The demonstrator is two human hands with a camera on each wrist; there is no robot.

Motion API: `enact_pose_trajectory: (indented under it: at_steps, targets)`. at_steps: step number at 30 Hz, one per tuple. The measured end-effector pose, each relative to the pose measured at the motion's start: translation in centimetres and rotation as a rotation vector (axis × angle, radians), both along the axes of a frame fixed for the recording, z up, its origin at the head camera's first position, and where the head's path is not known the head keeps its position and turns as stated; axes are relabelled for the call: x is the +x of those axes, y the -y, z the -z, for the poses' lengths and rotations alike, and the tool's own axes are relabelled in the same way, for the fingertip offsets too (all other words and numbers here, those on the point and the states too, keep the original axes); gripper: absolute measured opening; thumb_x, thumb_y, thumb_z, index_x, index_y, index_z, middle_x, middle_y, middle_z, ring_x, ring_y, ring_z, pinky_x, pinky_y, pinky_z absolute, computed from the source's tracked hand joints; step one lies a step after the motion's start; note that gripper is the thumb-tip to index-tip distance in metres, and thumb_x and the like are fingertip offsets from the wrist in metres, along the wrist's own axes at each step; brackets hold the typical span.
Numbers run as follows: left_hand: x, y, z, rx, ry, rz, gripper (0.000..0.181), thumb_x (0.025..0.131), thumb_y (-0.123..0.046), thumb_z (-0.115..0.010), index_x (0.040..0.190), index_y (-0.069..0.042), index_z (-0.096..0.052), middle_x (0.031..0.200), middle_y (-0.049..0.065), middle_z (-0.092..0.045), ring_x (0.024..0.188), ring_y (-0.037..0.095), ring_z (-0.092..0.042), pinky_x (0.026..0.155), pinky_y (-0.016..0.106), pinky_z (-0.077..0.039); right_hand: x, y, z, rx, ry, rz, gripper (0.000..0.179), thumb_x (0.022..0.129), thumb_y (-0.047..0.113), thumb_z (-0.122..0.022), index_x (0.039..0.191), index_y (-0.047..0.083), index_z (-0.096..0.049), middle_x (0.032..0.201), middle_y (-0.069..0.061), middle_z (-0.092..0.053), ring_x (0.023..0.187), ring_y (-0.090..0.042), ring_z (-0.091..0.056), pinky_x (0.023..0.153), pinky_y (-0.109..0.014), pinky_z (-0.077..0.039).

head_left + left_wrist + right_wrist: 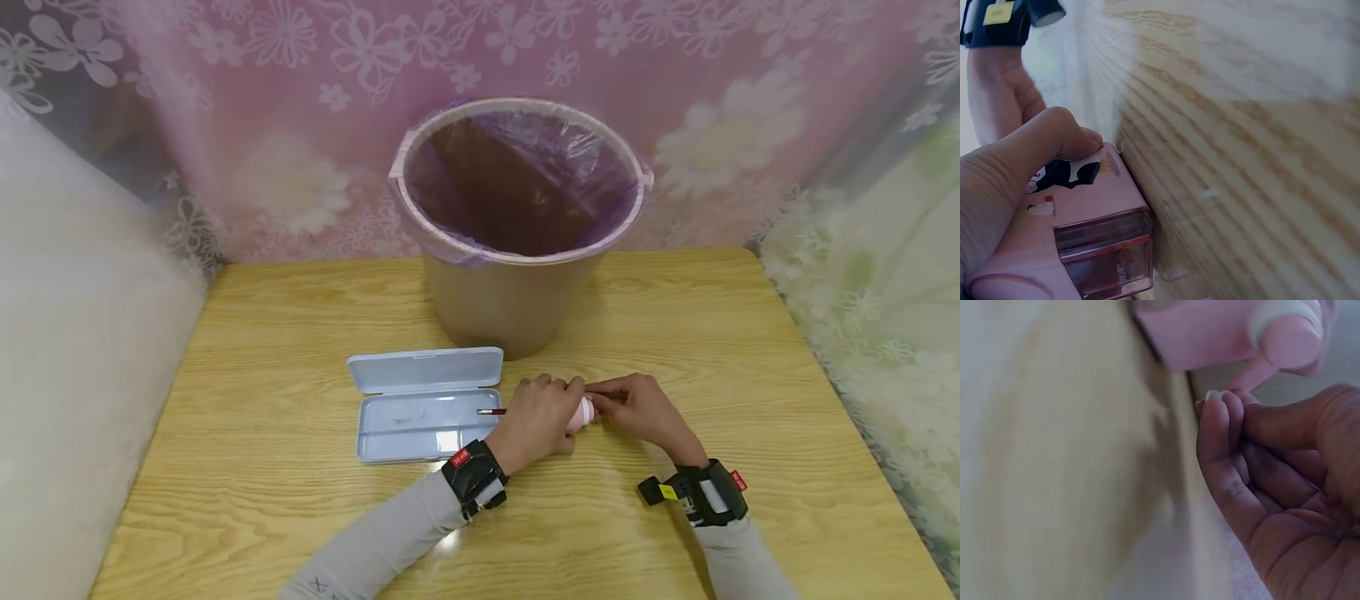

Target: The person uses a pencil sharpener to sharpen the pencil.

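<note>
A pink crank pencil sharpener (1100,190) with a cartoon print and a clear shavings drawer sits on the table. My left hand (534,421) grips its body from above, the thumb (1054,134) lying along the printed side. In the right wrist view, my right hand (1272,462) pinches the end of the pink crank arm (1252,376) between thumb and fingertips. A dark red pencil (492,412) with a silvery end sticks out to the left from under my left hand, reaching over a pencil case. Its other end is hidden by the hand.
The pale blue pencil case (408,421) lies with its lid raised, just left of my left hand. Behind it stands a beige bin (510,308) lined with a purple bag. Floral curtains surround the back and sides of the wooden table (285,333).
</note>
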State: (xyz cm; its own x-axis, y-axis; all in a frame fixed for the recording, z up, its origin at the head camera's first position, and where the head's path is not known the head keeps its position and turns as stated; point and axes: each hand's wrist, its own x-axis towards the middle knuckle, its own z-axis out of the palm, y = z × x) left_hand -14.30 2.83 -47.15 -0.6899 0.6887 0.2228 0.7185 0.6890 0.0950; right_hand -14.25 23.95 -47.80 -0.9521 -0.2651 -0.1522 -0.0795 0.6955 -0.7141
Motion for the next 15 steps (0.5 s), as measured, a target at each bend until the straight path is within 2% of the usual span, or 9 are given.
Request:
enact_pose_trajectory:
  at_steps: [5, 8, 11, 15]
  targets:
    - [-0.1, 0.0, -0.1, 0.002, -0.008, -0.002, 0.043, 0.071, -0.039, -0.083, 0.094, -0.017, -0.055, 0.079, -0.007, -0.066, 0.067, 0.011, -0.059, 0.052, 0.026, -0.044, 1.9, -0.1, 0.5, -0.012, 0.018, -0.049, 0.018, 0.099, 0.016, -0.066, 0.106, 0.008, -0.080, 0.077, 0.004, -0.075, 0.062, -0.003, -0.062, 0.061, -0.021, -0.047]
    - [-0.2, 0.0, -0.1, -0.013, -0.015, -0.005, 0.044, 0.072, -0.042, -0.083, 0.093, -0.017, -0.054, 0.078, -0.007, -0.065, 0.066, 0.010, -0.059, 0.051, 0.026, -0.043, 3.3, 0.0, 0.2, -0.018, 0.015, -0.066, 0.018, 0.098, 0.021, -0.068, 0.104, 0.010, -0.081, 0.074, 0.006, -0.074, 0.060, -0.003, -0.064, 0.059, -0.022, -0.048]
    - [-0.2, 0.0, -0.1, -0.028, -0.005, -0.007, 0.046, 0.072, -0.045, -0.084, 0.095, -0.017, -0.055, 0.079, -0.006, -0.065, 0.068, 0.011, -0.060, 0.052, 0.027, -0.044, 4.7, 0.3, -0.8, 0.002, 0.007, -0.076, 0.023, 0.098, 0.024, -0.068, 0.109, 0.008, -0.080, 0.075, 0.007, -0.075, 0.061, -0.003, -0.067, 0.057, -0.022, -0.049]
    - [-0.2, 0.0, -0.1, -0.030, 0.024, -0.008, 0.047, 0.072, -0.044, -0.085, 0.096, -0.016, -0.055, 0.081, -0.005, -0.066, 0.069, 0.012, -0.061, 0.053, 0.027, -0.045, 6.0, 0.8, -3.1, 0.021, 0.000, -0.067, 0.024, 0.098, 0.024, -0.068, 0.111, 0.006, -0.079, 0.074, 0.005, -0.074, 0.061, -0.005, -0.067, 0.054, -0.022, -0.045]
